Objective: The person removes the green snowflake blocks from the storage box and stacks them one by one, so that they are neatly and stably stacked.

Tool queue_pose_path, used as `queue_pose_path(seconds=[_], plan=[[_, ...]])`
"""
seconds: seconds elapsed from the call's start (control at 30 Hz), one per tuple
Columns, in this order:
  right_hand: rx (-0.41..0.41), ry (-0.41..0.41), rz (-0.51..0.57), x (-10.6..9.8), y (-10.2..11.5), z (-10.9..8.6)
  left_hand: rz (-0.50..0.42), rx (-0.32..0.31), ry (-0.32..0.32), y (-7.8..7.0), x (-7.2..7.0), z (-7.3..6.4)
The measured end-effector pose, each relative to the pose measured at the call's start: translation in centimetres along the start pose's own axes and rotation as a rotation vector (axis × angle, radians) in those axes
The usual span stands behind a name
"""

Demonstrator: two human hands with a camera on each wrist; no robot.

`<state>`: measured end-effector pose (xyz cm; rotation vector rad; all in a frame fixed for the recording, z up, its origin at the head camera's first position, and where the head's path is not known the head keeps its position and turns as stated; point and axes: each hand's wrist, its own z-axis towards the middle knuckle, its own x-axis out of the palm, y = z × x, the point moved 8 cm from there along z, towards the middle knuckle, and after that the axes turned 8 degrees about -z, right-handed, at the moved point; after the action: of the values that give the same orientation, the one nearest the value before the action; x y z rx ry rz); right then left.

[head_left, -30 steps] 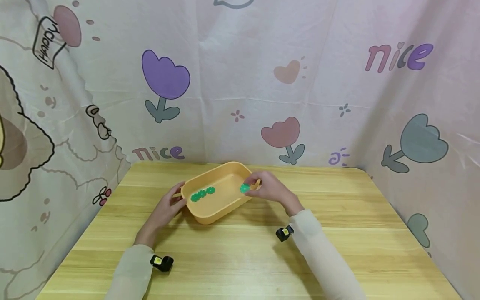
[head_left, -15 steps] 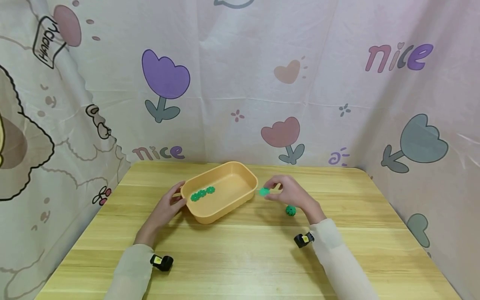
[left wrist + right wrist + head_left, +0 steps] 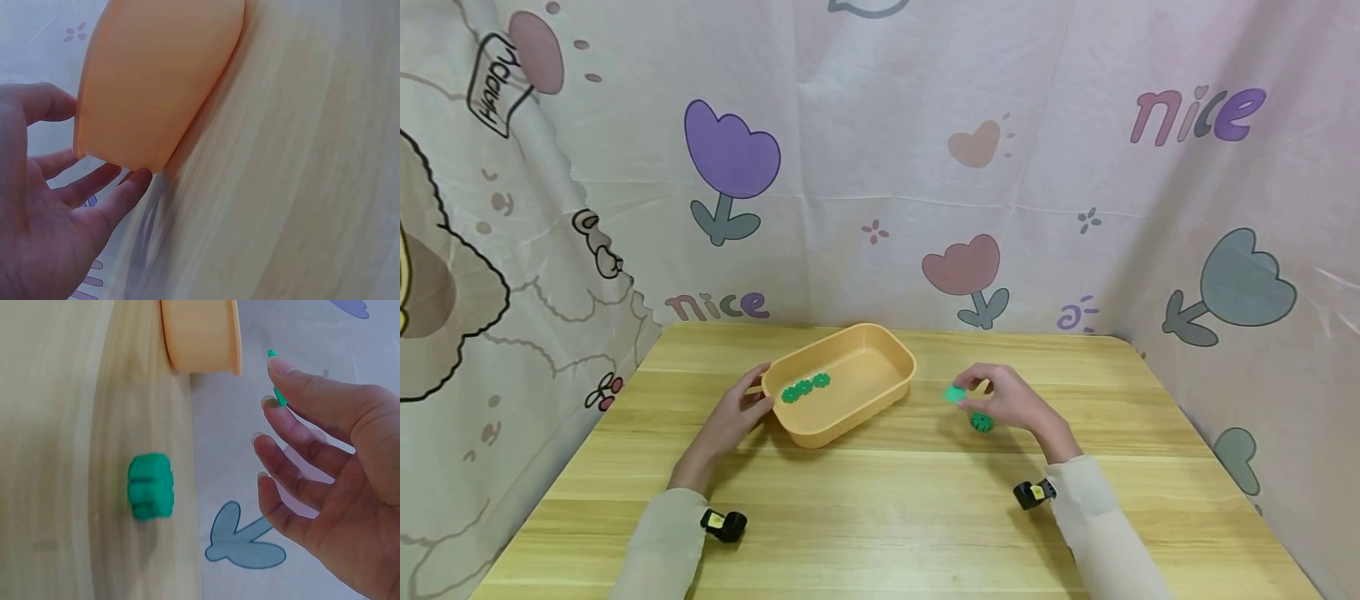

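In the head view, my left hand holds the left end of a yellow plastic tray, fingers and thumb at its handle and corner. Close up in the left wrist view, fingertips touch the rim and lower edge of the tray. Three green scalloped discs lie in a row at the tray's left side. My right hand pinches a thin green disc between thumb and index finger, right of the tray. Below that hand stands a green stack of discs on the table; its ribbed side shows in the right wrist view.
The wooden table reaches back to a printed cloth curtain, with more cloth at both sides. Small black cameras sit at both wrists, such as the right wrist camera.
My right hand has moved right, out from over the tray to near the green stack, with the disc still pinched. The stack has come into view. My left hand and the tray have stayed put.
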<state>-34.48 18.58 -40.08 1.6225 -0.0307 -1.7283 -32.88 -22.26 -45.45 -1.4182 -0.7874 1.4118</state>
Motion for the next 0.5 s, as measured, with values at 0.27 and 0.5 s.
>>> queue_pose_path(seconds=[0.27,0.5], plan=[[0.045,0.005,0.013,-0.2,-1.7,-1.3,0.006,-0.022,-0.005,0.1,0.1,0.0],[0.046,0.026,0.037,-0.1,-2.8,-2.2,-0.009,-0.009,-0.002,0.1,0.0,0.1]])
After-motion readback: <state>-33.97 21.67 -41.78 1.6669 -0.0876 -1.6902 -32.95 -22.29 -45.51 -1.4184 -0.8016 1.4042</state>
